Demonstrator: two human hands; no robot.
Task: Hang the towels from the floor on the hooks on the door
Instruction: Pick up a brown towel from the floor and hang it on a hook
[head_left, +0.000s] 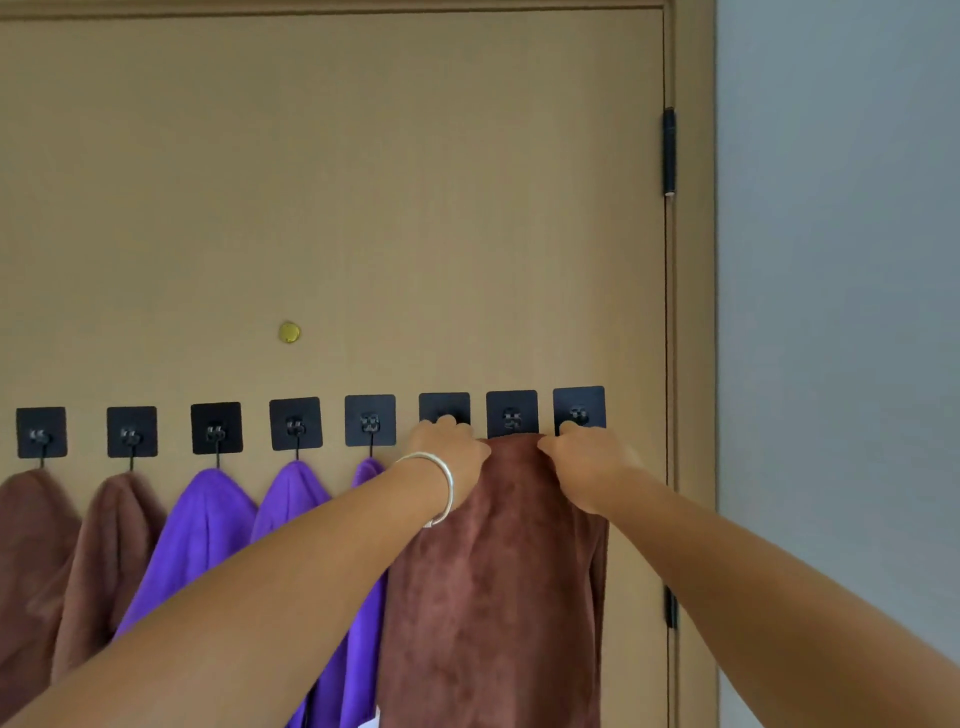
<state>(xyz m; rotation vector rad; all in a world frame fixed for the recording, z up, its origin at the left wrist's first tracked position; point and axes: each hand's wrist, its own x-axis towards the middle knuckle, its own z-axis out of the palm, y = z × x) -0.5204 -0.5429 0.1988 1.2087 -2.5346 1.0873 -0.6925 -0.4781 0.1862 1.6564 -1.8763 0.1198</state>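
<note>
Up against the tan door (363, 182), a brown towel (498, 582) is held by both hands just below the row of eight black square hooks (295, 423). The left hand (451, 452) is curled round the towel's top edge on its left side, with the fingertips raised to the sixth hook (444, 413) counted from the left. The right hand (587, 462) is pinching the top edge on the right side, its fingertips touching the lower part of the eighth hook (579, 410). Between the two hands, the towel's top edge is bunched directly under the seventh hook (512, 414), covering that hook's bottom edge; whether a loop is caught on it cannot be told. The rest of the towel hangs straight down past the lower edge of the view.

A silver bangle (441, 483) is worn on the left wrist. To the left, two brown towels (104, 561) are hung by dark loops from the first and second hooks, and three purple towels (208, 525) from the third, fourth and fifth, the last partly hidden behind the left forearm. A small brass peephole (289, 332) is seen above the hooks, a black hinge (669, 150) on the door's right edge, and a grey wall (841, 312) beyond the frame.
</note>
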